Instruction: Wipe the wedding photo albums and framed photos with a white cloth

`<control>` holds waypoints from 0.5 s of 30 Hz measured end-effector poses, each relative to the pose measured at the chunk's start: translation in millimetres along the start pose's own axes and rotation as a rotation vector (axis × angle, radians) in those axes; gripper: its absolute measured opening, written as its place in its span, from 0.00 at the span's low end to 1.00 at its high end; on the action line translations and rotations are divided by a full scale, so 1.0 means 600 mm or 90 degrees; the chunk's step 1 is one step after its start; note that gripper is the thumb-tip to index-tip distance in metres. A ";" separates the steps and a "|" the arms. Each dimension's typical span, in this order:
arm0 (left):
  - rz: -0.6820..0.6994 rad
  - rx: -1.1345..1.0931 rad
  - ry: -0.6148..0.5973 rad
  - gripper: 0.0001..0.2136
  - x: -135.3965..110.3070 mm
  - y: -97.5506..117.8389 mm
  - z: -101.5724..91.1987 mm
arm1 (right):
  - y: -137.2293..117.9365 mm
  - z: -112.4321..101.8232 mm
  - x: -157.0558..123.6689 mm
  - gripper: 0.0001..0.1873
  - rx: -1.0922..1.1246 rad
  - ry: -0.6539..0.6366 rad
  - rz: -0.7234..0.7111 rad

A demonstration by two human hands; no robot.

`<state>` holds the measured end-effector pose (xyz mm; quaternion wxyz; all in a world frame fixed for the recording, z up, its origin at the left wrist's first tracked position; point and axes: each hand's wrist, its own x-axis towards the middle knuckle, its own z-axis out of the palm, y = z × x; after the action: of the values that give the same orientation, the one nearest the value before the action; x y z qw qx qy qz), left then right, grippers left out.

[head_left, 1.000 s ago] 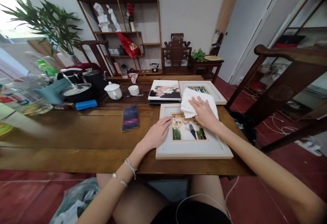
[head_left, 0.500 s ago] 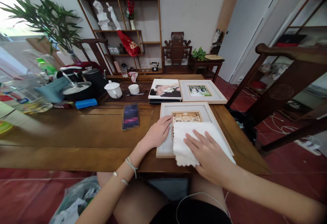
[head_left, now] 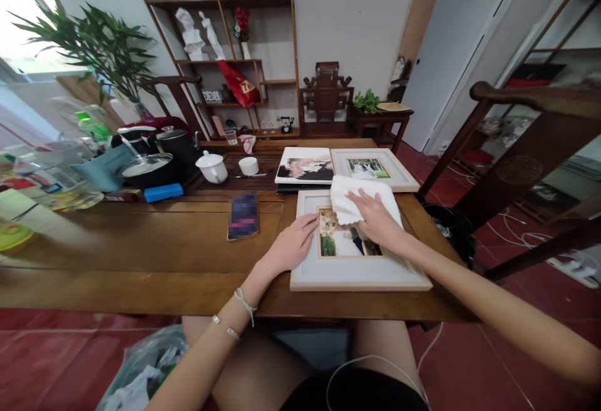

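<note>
A light wooden picture frame (head_left: 307,273) with a wide white mat lies flat at the table's front edge. Its small inner photo (head_left: 328,245) shows greenery and dark and white clothing. My left hand (head_left: 293,242) rests flat on the frame's left side, fingers stretched toward the photo's edge. On the frame's upper right part lies a folded white cloth (head_left: 345,201). My right hand (head_left: 373,217) presses down on this cloth with its fingers spread out. Cloth and hand hide the photo's upper right part.
Behind lie a photo panel (head_left: 305,164) and a second framed picture (head_left: 407,179). A blurred dark booklet-like item (head_left: 243,216) is to the left. Beyond it stand a white lidded pot (head_left: 211,167), a white cup (head_left: 248,166) and a blue box (head_left: 163,192). A wooden chair (head_left: 530,154) stands right.
My right hand has slid the white cloth away from me, from the frame's lower right to its upper part. More of the photo now shows. My left hand stays in place.
</note>
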<state>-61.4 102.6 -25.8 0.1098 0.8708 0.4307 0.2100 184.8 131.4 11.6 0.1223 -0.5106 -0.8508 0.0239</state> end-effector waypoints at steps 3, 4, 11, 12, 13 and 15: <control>0.003 -0.004 0.006 0.20 0.000 0.000 -0.001 | 0.007 0.001 0.034 0.41 0.031 0.044 0.026; 0.003 -0.003 0.006 0.20 0.000 0.000 -0.002 | 0.005 0.002 0.038 0.41 0.024 0.034 0.022; 0.003 -0.005 0.016 0.19 0.000 0.004 -0.001 | -0.055 -0.004 -0.015 0.38 -0.051 -0.121 -0.043; 0.002 -0.005 0.021 0.19 -0.001 0.004 -0.001 | -0.066 -0.011 -0.032 0.38 -0.046 -0.139 -0.049; 0.002 -0.005 0.024 0.19 -0.001 0.005 0.000 | -0.078 -0.019 -0.050 0.38 -0.039 -0.154 -0.055; -0.001 -0.003 0.024 0.19 -0.001 0.006 0.000 | -0.100 -0.037 -0.087 0.38 -0.020 -0.181 -0.059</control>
<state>-59.2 100.2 -24.9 0.1043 0.8662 0.4326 0.2272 161.4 55.1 33.6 -0.0061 -0.4641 -0.8824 0.0772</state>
